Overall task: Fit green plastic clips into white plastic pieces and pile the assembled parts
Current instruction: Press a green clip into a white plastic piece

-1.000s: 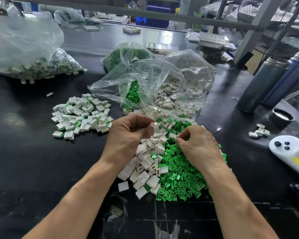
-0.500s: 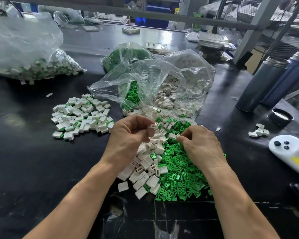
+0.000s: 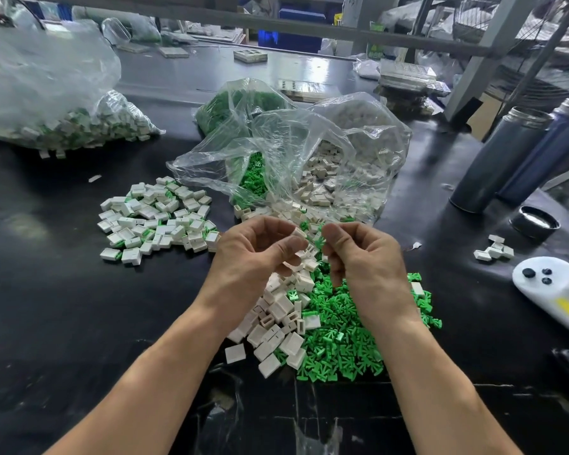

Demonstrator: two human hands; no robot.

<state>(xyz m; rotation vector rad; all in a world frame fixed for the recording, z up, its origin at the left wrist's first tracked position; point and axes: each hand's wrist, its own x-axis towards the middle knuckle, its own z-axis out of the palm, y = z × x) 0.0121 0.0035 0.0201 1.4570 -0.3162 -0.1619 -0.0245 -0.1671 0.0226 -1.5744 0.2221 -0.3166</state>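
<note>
I see the left hand (image 3: 257, 257) pinching a small white plastic piece (image 3: 299, 232) with curled fingers. The right hand (image 3: 365, 257) has curled fingers too; I cannot tell what they hold. Both hang over loose white pieces (image 3: 276, 320) and green plastic clips (image 3: 342, 336) mid-bench. The pile of finished parts (image 3: 158, 218) lies toward the left edge.

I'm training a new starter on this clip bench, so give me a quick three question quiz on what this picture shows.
1. True or false: the pile of assembled parts lies on the left hand side of the table.
2. What does the left hand pinch at its fingertips? A) a white piece B) a bottle cap C) a plastic bag
3. Fill in: the loose green clips lie under the ____ hand.

Key: 1 true. 2 A, the white piece. 3 right.
</note>
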